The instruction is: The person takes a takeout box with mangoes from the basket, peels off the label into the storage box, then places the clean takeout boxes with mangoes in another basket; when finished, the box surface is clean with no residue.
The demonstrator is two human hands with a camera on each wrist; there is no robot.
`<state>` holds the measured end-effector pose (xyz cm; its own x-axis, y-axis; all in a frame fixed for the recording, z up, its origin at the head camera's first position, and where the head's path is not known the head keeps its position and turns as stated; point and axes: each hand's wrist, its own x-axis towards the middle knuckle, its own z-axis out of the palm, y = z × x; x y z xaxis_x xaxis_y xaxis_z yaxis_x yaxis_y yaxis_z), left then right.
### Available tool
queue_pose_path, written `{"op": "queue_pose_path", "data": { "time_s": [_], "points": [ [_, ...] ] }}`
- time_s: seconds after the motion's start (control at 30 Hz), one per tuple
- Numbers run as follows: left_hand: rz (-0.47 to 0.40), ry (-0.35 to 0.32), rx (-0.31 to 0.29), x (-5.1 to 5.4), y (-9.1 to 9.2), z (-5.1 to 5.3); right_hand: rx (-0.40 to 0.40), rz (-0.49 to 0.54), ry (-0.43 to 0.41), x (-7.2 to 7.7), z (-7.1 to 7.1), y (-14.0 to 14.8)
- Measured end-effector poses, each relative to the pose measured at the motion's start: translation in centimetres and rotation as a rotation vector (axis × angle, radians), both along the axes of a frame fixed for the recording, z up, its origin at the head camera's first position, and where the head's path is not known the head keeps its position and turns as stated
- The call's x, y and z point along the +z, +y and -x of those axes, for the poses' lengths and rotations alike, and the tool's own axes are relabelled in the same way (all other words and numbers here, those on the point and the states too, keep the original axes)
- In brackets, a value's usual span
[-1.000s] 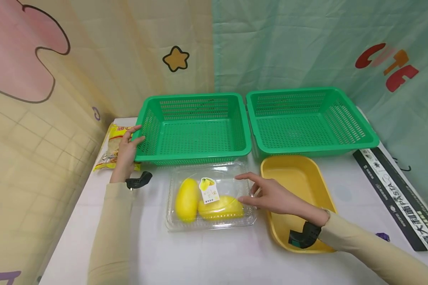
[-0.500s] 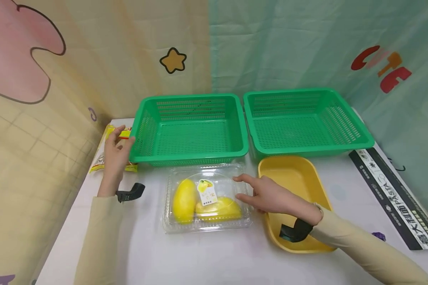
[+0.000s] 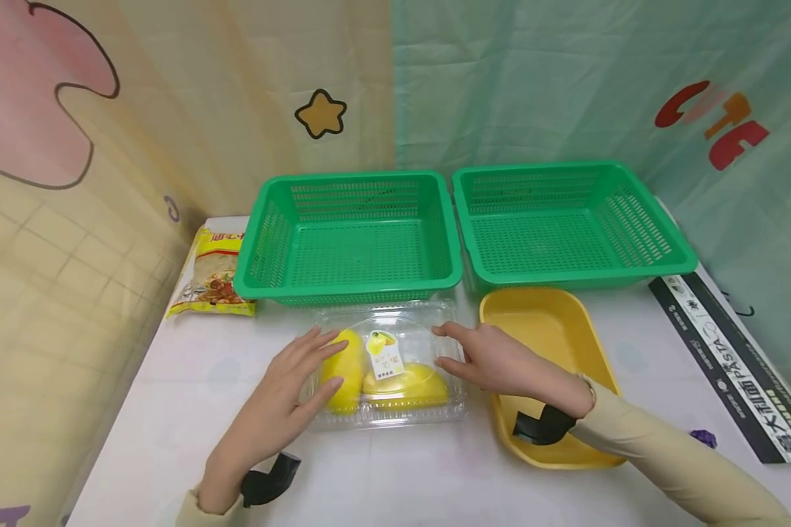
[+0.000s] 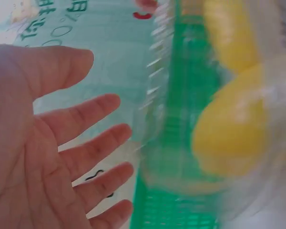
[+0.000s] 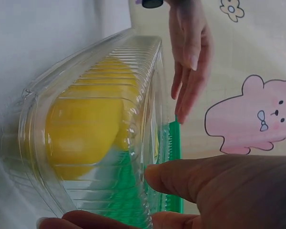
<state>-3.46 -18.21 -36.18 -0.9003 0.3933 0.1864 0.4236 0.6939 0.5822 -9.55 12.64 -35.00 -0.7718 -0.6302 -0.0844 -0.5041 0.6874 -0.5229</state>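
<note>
A clear plastic clamshell box [image 3: 428,329] with a mango-picture label [image 3: 387,362] lies on the white table, two yellow mangoes [image 3: 346,380] inside it. My left hand [image 3: 286,391] hovers over the box's left side, fingers spread and nearly straight; its palm and parted fingers face the blurred box in the left wrist view. On the right side, my right hand [image 3: 501,359] has thumb and index finger apart at the box. In the right wrist view its thumb [image 5: 195,179] is close to the lid edge; I cannot tell whether it presses there.
Two green plastic baskets [image 3: 348,284] stand side by side at the back. A yellow tray [image 3: 560,333] is under my right forearm. A yellow food packet [image 3: 214,282] lies left; a black-and-white pasta box [image 3: 738,366] and small purple object [image 3: 703,438] lie right.
My left hand has let go of the left basket's rim and moved down and right to the clamshell box. The right hand stays nearly still.
</note>
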Motion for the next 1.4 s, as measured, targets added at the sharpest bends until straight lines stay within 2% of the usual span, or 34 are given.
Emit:
{"op": "queue_pose_path", "data": {
  "time_s": [0.17,0.3,0.47,0.6,0.7,0.8,0.93,1.1,1.27,1.4],
  "points": [
    [0.11,0.064,0.017,-1.8,1.6,0.1,0.02,0.015,0.015,0.0,0.0,0.1],
    [0.145,0.127,0.052,-2.9,2.2,0.4,0.032,0.027,0.001,-0.1,0.2,0.2],
    [0.078,0.193,0.102,-3.9,2.5,0.6,0.058,0.027,0.014,0.3,0.7,0.1],
    [0.01,0.23,0.134,-4.5,2.8,0.8,0.084,0.057,0.067,1.0,1.6,-0.9],
    [-0.016,0.242,0.149,-4.8,2.9,0.9,0.114,0.079,0.125,1.4,2.8,-2.4],
    [-0.029,0.241,0.157,-4.9,3.1,0.9,0.141,0.065,0.148,1.3,3.9,-4.2],
    [-0.044,0.236,0.16,-5.1,3.2,0.9,0.153,0.019,0.09,0.9,4.7,-6.0],
    [-0.05,0.244,0.164,-5.2,3.3,0.8,0.18,-0.067,0.035,0.5,4.3,-7.0],
    [-0.055,0.245,0.17,-5.1,3.4,0.8,0.18,-0.165,0.079,0.3,3.6,-7.5],
    [-0.059,0.237,0.18,-5.0,3.3,0.7,0.165,-0.204,0.097,0.1,3.7,-8.0]
  ]
}}
